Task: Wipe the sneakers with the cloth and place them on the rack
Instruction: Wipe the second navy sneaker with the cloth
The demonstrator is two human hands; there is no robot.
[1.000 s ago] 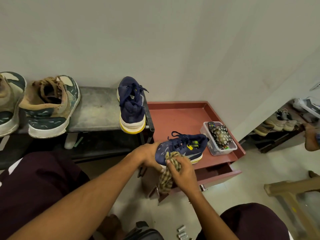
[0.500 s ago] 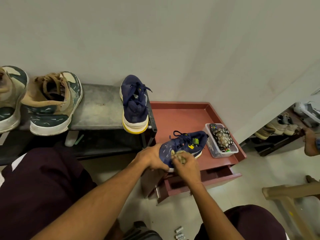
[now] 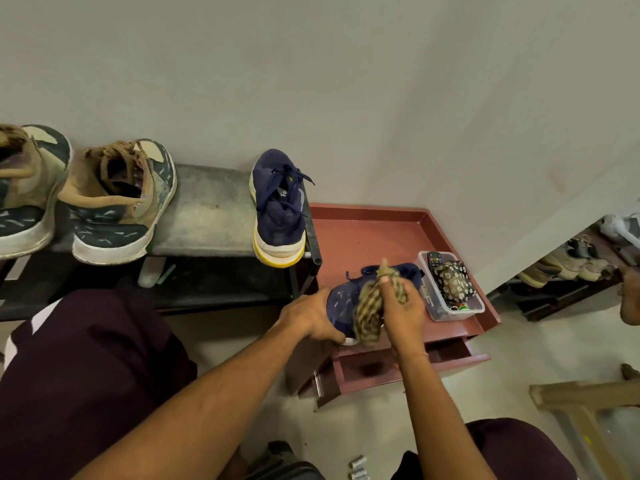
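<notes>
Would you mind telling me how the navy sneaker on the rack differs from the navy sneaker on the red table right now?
On the rack, the first navy sneaker stands untouched, heel toward the camera. On the red table, the second navy sneaker lies crosswise, gripped by the left hand while the right hand holds a checked cloth on it, hiding part. Both are navy with dark laces.
</notes>
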